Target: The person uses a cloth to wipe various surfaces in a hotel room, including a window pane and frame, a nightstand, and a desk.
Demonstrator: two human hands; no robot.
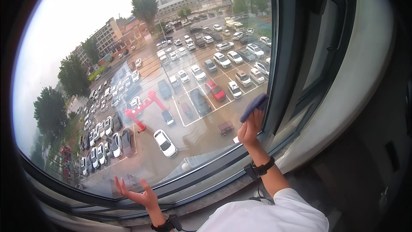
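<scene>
A large window pane [206, 141] fills most of the head view. My right hand [250, 128] is raised at the pane's right side, near the dark frame. Its fingers are closed on a folded dark blue cloth [255, 107], which lies against the glass or very close to it. Lower down on the left, my left hand [139, 194] is held up near the bottom of the window with its fingers spread and nothing in it. Whether it touches the glass I cannot tell. Each wrist wears a black strap with a small device [259, 169].
The dark window frame [286, 60] runs up the right, with a handle [337, 0] near the top. A pale sill [296, 152] curves below it. Beyond the glass lies a parking lot with several cars, a red inflatable arch [150, 99], trees and buildings.
</scene>
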